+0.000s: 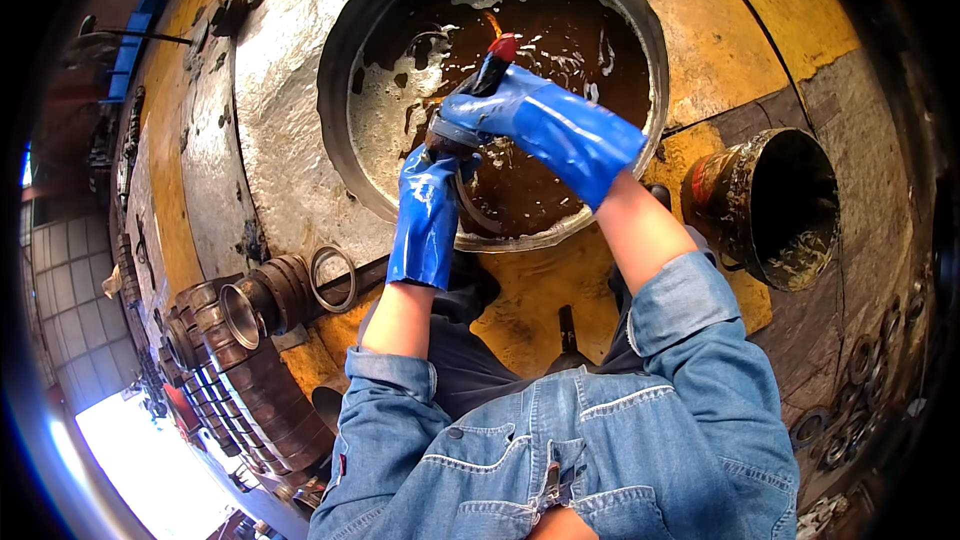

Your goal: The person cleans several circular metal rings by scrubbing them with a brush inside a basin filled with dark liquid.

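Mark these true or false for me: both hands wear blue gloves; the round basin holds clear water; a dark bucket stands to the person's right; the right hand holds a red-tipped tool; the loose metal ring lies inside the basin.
1. Both hands wear blue gloves: true, left hand and right hand.
2. The round basin holds clear water: false, the liquid is brown and murky.
3. A dark bucket stands to the right: true.
4. The right hand holds a red-tipped tool: true.
5. The metal ring lies inside the basin: false, it lies outside, beside stacked rusty metal parts.
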Tool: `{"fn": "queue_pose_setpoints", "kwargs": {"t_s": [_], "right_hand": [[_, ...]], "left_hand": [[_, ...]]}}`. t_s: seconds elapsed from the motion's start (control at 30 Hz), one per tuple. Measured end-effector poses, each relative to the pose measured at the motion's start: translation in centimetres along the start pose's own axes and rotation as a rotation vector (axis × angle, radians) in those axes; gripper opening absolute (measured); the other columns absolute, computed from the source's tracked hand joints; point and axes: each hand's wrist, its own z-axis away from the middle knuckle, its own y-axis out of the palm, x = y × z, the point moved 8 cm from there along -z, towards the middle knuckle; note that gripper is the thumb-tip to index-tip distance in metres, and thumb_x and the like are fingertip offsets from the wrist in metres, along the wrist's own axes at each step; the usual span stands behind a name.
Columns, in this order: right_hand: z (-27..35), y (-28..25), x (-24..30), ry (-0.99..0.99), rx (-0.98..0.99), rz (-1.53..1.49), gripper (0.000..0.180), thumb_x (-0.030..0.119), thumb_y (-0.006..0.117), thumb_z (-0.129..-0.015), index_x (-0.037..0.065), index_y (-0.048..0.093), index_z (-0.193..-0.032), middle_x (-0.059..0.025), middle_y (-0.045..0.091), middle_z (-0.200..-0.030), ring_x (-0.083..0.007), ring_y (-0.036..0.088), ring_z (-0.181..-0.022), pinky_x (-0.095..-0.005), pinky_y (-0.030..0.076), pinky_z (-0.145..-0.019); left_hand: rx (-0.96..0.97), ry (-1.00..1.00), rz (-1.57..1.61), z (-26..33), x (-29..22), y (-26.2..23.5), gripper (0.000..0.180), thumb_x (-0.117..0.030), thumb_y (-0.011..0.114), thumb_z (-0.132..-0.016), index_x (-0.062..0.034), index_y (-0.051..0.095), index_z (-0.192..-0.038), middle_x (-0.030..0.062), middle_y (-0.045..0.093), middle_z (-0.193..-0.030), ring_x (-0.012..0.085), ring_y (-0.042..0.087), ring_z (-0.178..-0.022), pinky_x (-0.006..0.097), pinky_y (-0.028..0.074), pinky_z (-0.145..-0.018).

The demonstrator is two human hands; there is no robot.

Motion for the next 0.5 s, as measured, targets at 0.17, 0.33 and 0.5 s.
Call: {"fn": "queue_pose_setpoints", "kwargs": {"t_s": [0.17,0.33,0.5], "right_hand": [[-4.2,-5.0,-8.0,0.107,-0.299,0.22,0.037,0.037,0.064,-0.089,0.002,0.071,-0.1,-0.0162,0.073,-0.09,-0.0283,0.068,-0.083,-0.0404,0.053,-0.078],[-1.3,-8.3,-10.8,0.284,-0.559,0.246,0.047,0.041,0.064,-0.091,-0.002,0.074,-0.105,-0.0248,0.075,-0.102,-0.0404,0.072,-0.102,-0.0446,0.055,-0.093],[-1.0,-9.3,-12.7,0.367,-0.535,0.693,0.042,0.041,0.068,-0.091,0.007,0.077,-0.114,-0.0168,0.075,-0.121,-0.0327,0.073,-0.114,-0.0376,0.057,-0.099]], "left_hand": [[-0.002,-0.064,0.002,1.3,-0.8,1.8,0.038,-0.013,0.065,-0.105,0.009,0.06,-0.135,0.0188,0.074,-0.119,0.0198,0.074,-0.091,0.032,0.062,-0.086],[0.016,-0.06,-0.061,1.4,-1.0,1.8,0.039,-0.015,0.063,-0.107,0.0088,0.059,-0.137,0.0207,0.073,-0.124,0.0215,0.074,-0.094,0.033,0.063,-0.088],[0.029,-0.115,-0.028,1.4,-1.2,2.6,0.041,-0.02,0.065,-0.106,0.0071,0.06,-0.136,0.0191,0.074,-0.12,0.0192,0.073,-0.088,0.03,0.062,-0.081]]}}
